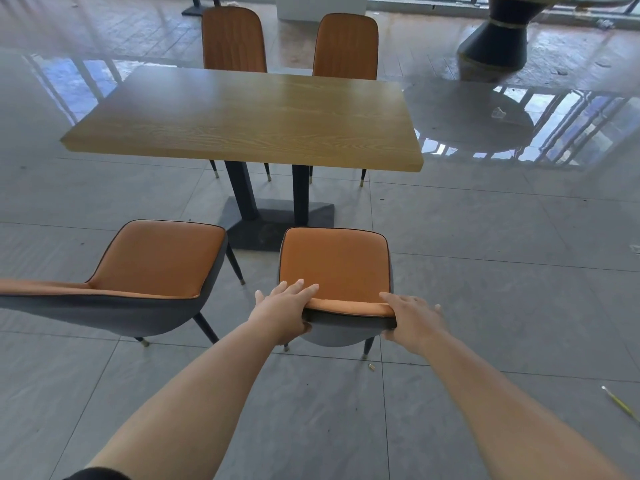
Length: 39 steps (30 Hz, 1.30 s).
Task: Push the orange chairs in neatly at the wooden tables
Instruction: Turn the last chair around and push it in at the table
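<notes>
A wooden table (242, 116) on two dark posts stands ahead of me. Two orange chairs (233, 39) (346, 45) are tucked in at its far side. On the near side, an orange chair (334, 261) stands back from the table, its seat outside the tabletop edge. My left hand (284, 306) grips the left end of its backrest top, and my right hand (412, 317) grips the right end. A second near chair (152, 261) stands to the left, turned at an angle and also away from the table.
The table's dark base plate (277, 220) lies on the grey tiled floor in front of the held chair. A dark round pedestal (495, 39) stands at the far right. Small debris (371, 367) and a yellow stick (620, 403) lie on the floor.
</notes>
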Each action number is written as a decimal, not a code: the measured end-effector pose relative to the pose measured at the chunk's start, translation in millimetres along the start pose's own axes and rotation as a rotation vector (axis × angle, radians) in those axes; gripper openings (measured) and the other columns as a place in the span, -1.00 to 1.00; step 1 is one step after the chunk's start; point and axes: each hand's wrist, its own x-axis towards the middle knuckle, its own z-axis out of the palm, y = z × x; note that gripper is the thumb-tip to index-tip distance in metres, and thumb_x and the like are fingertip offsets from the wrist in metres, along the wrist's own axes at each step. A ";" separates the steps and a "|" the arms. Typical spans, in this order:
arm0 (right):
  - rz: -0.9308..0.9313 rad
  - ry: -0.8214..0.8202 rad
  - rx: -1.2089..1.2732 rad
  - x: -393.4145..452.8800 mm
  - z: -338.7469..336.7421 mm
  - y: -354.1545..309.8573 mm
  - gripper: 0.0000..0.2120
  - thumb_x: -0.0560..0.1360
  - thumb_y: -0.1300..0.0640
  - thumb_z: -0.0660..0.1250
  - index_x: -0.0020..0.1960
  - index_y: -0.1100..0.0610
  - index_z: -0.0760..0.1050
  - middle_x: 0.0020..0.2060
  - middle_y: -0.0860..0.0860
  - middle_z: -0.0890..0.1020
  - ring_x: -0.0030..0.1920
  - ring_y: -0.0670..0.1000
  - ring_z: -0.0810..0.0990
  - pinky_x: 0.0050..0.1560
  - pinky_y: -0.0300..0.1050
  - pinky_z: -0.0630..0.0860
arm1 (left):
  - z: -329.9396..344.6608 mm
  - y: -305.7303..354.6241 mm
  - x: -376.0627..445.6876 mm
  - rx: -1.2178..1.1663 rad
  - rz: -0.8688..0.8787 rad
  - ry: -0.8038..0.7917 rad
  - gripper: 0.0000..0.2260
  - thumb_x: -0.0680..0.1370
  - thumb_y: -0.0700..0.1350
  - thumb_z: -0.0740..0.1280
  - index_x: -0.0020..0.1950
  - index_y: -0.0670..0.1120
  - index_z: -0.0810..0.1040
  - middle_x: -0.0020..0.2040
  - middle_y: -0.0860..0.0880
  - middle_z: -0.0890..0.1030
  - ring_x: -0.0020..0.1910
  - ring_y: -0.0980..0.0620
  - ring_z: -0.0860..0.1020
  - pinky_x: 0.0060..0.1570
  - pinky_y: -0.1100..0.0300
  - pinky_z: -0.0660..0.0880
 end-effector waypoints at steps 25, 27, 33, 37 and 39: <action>-0.041 0.031 0.008 4.1 6.3 1.8 -0.62 0.53 0.01 0.30 0.31 -0.26 0.40 0.17 -0.14 0.53 0.24 0.03 0.42 0.16 0.13 0.47 | 3.6 -0.6 11.8 -0.081 0.013 -0.083 -0.50 0.63 -0.18 0.21 0.52 0.16 0.20 0.59 0.05 0.09 0.56 -0.17 -0.06 0.38 -0.46 -0.05; -0.039 0.037 0.009 5.1 5.4 4.7 -0.62 0.52 0.02 0.31 0.30 -0.25 0.41 0.17 -0.12 0.54 0.23 0.04 0.42 0.15 0.11 0.48 | 6.0 1.0 14.8 -0.080 0.027 -0.066 -0.51 0.63 -0.18 0.20 0.51 0.16 0.20 0.58 0.05 0.10 0.56 -0.17 -0.05 0.38 -0.46 -0.04; -0.037 0.037 0.028 9.8 4.3 9.7 -0.59 0.51 0.04 0.34 0.32 -0.22 0.42 0.17 -0.09 0.55 0.24 0.06 0.41 0.19 0.13 0.45 | 8.0 2.2 21.4 -0.075 0.040 -0.048 -0.49 0.63 -0.21 0.18 0.51 0.16 0.20 0.58 0.05 0.09 0.56 -0.15 -0.06 0.36 -0.46 -0.04; -0.029 0.038 0.035 10.0 5.2 10.2 -0.58 0.51 0.03 0.34 0.34 -0.22 0.40 0.20 -0.09 0.54 0.26 0.05 0.40 0.22 0.15 0.43 | 7.6 2.0 21.4 -0.078 0.034 -0.056 -0.49 0.62 -0.20 0.20 0.51 0.16 0.19 0.58 0.06 0.09 0.56 -0.15 -0.05 0.36 -0.45 -0.02; -0.028 0.032 0.030 9.5 5.4 10.3 -0.57 0.52 0.03 0.34 0.35 -0.21 0.38 0.22 -0.10 0.53 0.27 0.05 0.39 0.23 0.16 0.43 | 7.5 2.4 20.5 -0.080 0.032 -0.057 -0.49 0.63 -0.18 0.20 0.52 0.16 0.19 0.58 0.06 0.09 0.56 -0.14 -0.06 0.36 -0.44 -0.02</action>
